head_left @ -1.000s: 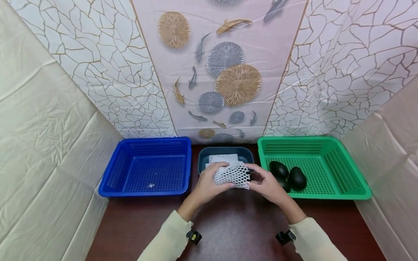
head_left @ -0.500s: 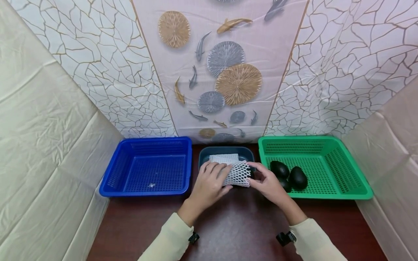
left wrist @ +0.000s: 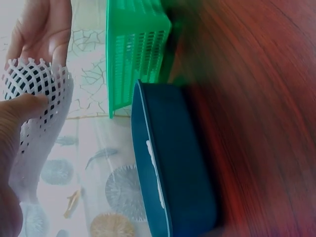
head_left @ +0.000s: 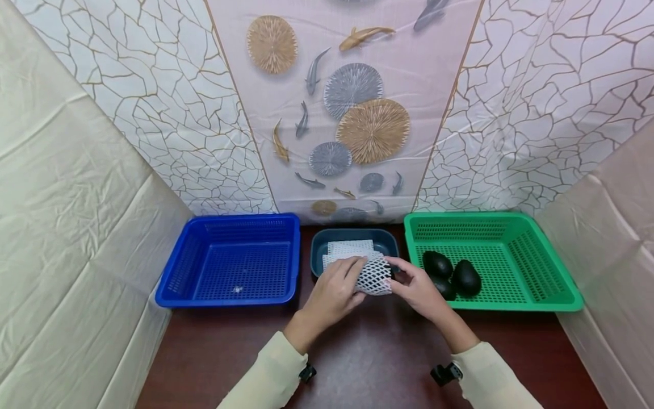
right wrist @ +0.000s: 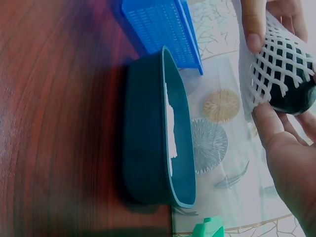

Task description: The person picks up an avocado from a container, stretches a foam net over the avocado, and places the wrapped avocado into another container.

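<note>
Noted a shift in the left hand (head_left: pixel 334 288) over the past second: went from a wide grip at the side of the white net sleeve (head_left: pixel 374 276) to fingers gathered over its top, pinching it against the thumb. Saw the mesh rounder than before, drawn snugger about the dark fruit (right wrist: pixel 296 98); took this for progress in the sleeving, probably short of complete, with one end bare. Found the right hand (head_left: pixel 416 287) pinching the sleeve's open mouth, by the near side of the teal tray (head_left: pixel 385 238), raised off the worktop (head_left: pixel 368 352). Could not judge the fruit's depth inside, owing to the covering left hand. Logged glossy red-brown wood, a blue basket (head_left: pixel 230 304) to the left, a green basket (head_left: pixel 511 307) with loose fruits (head_left: pixel 466 278) to the right, and a printed cloth backdrop (head_left: pixel 306 34).
</note>
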Tool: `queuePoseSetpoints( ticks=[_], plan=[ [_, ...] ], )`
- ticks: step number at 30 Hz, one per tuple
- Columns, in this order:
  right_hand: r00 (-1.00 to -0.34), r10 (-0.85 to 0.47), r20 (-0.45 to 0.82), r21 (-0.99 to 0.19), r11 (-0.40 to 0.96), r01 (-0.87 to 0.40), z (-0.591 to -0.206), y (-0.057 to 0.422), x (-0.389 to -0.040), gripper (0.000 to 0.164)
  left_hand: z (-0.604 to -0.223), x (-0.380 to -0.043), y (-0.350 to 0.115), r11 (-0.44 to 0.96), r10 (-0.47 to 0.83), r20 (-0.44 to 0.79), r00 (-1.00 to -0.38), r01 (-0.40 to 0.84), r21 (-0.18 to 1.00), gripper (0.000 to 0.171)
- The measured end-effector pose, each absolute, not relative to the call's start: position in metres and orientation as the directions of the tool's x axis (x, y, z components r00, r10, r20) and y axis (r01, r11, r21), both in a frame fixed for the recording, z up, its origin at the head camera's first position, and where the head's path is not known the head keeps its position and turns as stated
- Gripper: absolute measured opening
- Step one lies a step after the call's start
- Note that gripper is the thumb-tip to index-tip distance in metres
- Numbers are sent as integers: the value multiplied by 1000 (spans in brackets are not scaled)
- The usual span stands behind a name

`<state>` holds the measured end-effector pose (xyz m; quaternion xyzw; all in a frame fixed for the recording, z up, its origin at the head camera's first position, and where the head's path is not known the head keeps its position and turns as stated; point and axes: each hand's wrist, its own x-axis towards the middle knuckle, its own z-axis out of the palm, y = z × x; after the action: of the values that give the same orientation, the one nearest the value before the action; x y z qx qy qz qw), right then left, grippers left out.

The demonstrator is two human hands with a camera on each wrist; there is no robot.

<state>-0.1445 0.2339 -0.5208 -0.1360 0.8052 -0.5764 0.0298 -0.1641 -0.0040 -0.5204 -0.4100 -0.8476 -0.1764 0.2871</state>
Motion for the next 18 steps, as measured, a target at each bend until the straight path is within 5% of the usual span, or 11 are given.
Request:
queuePoseSetpoints(
  ticks=[9,18],
  plan=[
    [-949,-310,63,-982,150,-114,-521,230,-145,48,-519,-159,1,568,598,568,-566,799,199,77],
    [-955,-296,32,-988,133,-75,-523,218,-146,48,-521,-163,5,591,611,568,-551,795,136,76]
  ],
)
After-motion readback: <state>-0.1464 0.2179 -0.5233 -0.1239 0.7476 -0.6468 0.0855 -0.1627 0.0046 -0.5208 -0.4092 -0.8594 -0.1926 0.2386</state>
